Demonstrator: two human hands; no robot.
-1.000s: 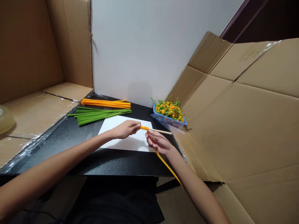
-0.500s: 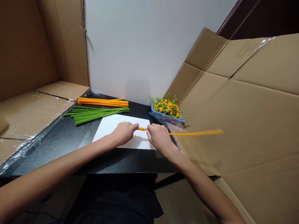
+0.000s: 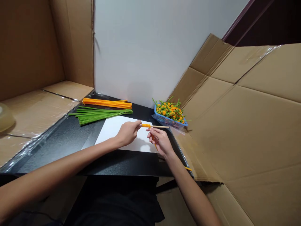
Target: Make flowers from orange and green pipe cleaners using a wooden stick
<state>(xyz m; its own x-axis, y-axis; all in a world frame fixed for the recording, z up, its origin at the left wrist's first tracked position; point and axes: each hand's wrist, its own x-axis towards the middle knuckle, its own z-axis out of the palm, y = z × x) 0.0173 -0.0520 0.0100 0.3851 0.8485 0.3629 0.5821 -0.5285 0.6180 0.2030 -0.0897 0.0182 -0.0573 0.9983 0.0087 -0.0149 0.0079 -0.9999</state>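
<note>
As left fingers [image 3: 138,124] grip a stick [image 3: 160,126], pipe-cleaner coil [image 3: 146,125] just beside

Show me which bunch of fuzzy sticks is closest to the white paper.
The green pipe-cleaner bundle is closest to the white paper sheet. The orange pipe-cleaner bundle lies farther back, behind the green one, near the wall.

My left hand [image 3: 127,133] pinches closed just beside my right hand [image 3: 160,142], which curls inward, while my left forearm [image 3: 58,160] and right forearm [image 3: 188,185] angle in toward each other.
</note>
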